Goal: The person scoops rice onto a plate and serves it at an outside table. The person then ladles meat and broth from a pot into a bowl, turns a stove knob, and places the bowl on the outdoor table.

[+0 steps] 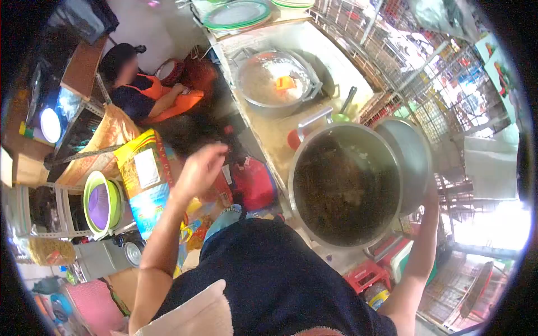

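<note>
The right hand [430,194] is at the edge of the lid [412,154] and appears to grasp it, though the fingers are mostly hidden. The lid is beside the pot [292,187], on its right; whether the two touch I cannot tell. Held off to that side, it leaves the pot's mouth uncovered, probably so that the inside can be seen and reached. The pot stands on the table [264,130] close to the body, which likely puts it within reach of both arms.

The left hand [206,168] hangs in the air, well apart from the pot, fingers loosely curled and seemingly empty. Farther along the table sits a basin [274,106] with an orange thing [285,83] in it. Across the room is a person [134,103] in an orange apron.
</note>
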`<control>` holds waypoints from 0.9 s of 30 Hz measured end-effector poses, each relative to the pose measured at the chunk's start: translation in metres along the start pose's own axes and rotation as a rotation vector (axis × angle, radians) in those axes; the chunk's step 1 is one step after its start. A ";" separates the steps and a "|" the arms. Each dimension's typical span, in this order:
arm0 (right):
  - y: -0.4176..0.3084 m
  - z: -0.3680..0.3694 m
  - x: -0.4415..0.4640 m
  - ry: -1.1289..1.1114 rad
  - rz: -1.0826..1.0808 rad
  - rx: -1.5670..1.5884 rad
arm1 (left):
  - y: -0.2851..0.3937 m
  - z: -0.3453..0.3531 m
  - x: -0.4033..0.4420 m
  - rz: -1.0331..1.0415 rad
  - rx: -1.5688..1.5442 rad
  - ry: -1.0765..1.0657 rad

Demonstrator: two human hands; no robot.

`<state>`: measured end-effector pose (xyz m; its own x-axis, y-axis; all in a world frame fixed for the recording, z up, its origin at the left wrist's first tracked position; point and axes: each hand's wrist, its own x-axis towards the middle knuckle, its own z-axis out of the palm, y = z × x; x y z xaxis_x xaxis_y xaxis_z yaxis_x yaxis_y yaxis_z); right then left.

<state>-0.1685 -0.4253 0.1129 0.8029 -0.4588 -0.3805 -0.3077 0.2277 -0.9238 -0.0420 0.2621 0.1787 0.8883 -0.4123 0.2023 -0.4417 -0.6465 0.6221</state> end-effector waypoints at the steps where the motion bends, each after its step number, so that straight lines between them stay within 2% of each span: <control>1: -0.015 0.014 -0.007 0.072 -0.041 0.004 | 0.000 -0.007 0.020 0.053 0.007 0.029; 3: -0.043 0.043 -0.031 0.226 -0.111 0.008 | -0.005 -0.023 0.068 0.260 0.121 0.108; 4: -0.042 0.048 -0.044 0.320 -0.131 0.013 | -0.005 -0.034 0.094 0.275 0.143 0.097; 7: 0.005 -0.037 -0.012 0.361 -0.270 -0.672 | -0.006 -0.060 0.189 0.378 0.125 0.129; 8: 0.008 -0.030 -0.020 0.407 -0.383 -0.701 | -0.003 -0.068 0.223 0.345 0.082 0.154; 11: -0.017 0.051 -0.056 0.628 -0.636 -0.780 | -0.021 -0.075 0.338 0.366 -0.085 0.249; 13: -0.049 0.111 -0.083 0.857 -0.660 -0.802 | -0.053 -0.075 0.426 0.347 -0.279 0.176; 15: -0.082 0.165 -0.089 0.806 -0.572 -0.748 | -0.082 -0.066 0.500 0.155 -0.443 0.102; 17: -0.102 0.219 -0.065 0.595 -0.567 -0.885 | -0.141 -0.043 0.596 0.161 -0.195 0.152; 18: -0.116 0.253 -0.051 0.489 -0.410 -1.012 | -0.157 -0.033 0.624 0.184 -0.059 0.163; 19: -0.112 0.266 -0.020 0.348 -0.395 -1.142 | -0.164 -0.018 0.648 0.201 0.076 0.184; 20: -0.131 0.310 -0.006 0.194 -0.350 -1.142 | -0.164 -0.001 0.670 0.221 0.032 0.039; 21: -0.118 0.324 0.028 0.140 -0.349 -1.100 | -0.170 0.008 0.688 0.231 0.000 -0.089; 22: -0.102 0.331 0.070 0.082 -0.354 -1.297 | -0.185 0.003 0.702 0.227 -0.017 -0.195; 23: -0.109 0.355 0.088 0.041 -0.300 -1.450 | -0.180 0.004 0.708 0.385 0.284 -0.113; 24: -0.091 0.358 0.120 0.065 -0.356 -1.480 | -0.190 0.013 0.713 0.637 0.021 -0.041; 25: -0.074 0.354 0.149 0.088 -0.408 -1.504 | -0.190 0.014 0.716 0.512 -0.174 -0.067; 27: -0.076 0.362 0.168 0.099 -0.277 -1.621 | -0.152 0.002 0.700 -0.014 -0.219 -0.262</control>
<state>0.1746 -0.2083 0.1338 0.9068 -0.3942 -0.1492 -0.4005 -0.9162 -0.0137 0.6465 0.0706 0.2242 0.8190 -0.5737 0.0088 -0.3667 -0.5116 0.7770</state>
